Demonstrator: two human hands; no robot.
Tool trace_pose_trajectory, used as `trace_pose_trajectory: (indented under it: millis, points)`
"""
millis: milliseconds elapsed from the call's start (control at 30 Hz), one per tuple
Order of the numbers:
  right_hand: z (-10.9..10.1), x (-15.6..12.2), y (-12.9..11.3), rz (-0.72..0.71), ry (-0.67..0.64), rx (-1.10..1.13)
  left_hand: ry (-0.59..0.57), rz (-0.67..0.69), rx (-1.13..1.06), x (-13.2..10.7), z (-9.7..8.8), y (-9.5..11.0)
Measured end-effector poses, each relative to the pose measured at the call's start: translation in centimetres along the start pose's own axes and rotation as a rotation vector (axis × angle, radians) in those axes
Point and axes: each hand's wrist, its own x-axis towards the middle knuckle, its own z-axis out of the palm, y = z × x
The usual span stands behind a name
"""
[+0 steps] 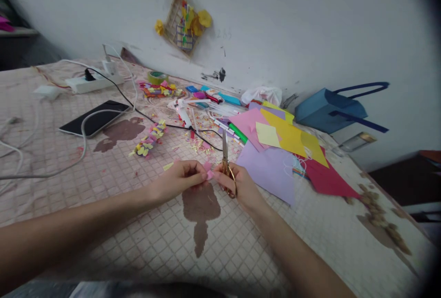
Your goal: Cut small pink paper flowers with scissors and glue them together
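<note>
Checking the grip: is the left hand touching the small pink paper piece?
Touching. The head view shows the left hand pinching the pink paper piece at its fingertips.

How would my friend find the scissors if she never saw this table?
On the right of the tiled table lies a spread of coloured paper sheets; find the lilac sheet nearest the person. Just left of it, the right hand holds the scissors, beside the pink paper scrap in the left hand. Only they have gold handles and thin metal blades.
</note>
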Motion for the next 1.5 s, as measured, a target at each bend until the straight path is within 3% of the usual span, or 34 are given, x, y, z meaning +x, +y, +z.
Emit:
trace_pose_trajectory:
  millis: [267,667,1133,1367,1500]
  points:
    - [0.1,-0.2,0.2,-0.01,-0.029,-0.04,-0.006,0.009,0.107,-0.3,0.3,0.6]
    - [0.6,-0.5,0.1,0.043,-0.013,0.068,-0.009,-0.006,0.023,-0.2,0.2,0.1]
    - [1.0,-1.2,0.0,-0.04,-0.067,0.004,0.082,-0.033,-0.354,0.4,-0.6,-0.2]
    - [1.1,-1.7,-0.3,-0.038,-0.072,-0.055,0.27,0.122,-0.426,1.2,-3.0,1.5]
    - [1.2,-1.7,-0.2,0.009,-0.092,-0.074,0.32,0.111,-0.405,1.3,-3.4,1.7]
